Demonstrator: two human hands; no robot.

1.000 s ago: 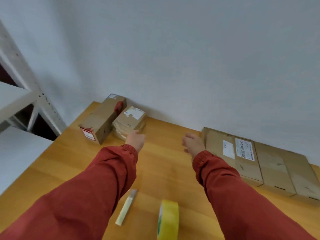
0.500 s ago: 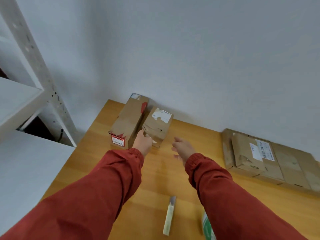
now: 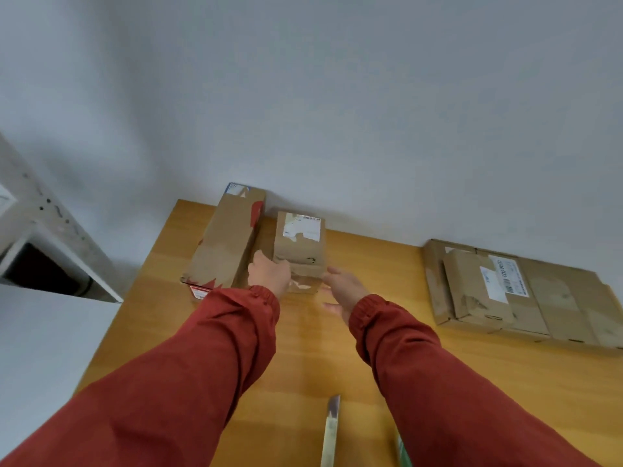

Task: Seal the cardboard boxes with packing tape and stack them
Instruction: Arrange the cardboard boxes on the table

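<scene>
The long box (image 3: 226,241) lies at the back left of the counter (image 3: 499,382), against the wall as before. Just right of it stands the small box (image 3: 300,251), the one being fetched. The left hand (image 3: 269,274) was only reaching toward it a second ago. It now grips the near left corner, thumb up the side and fingers (image 3: 282,264) curled onto the front. The right hand (image 3: 347,291) has swung in from the right to the near right corner, fingers straight and released. Whether they touch the box I cannot tell. The box looks framed for a two-handed pull toward the knife (image 3: 332,429) and the tape (image 3: 403,453), a sliver at the bottom edge. Sealing and stacking, I judge, lie ahead. The flat boxes (image 3: 539,298) lie well apart at the right.
</scene>
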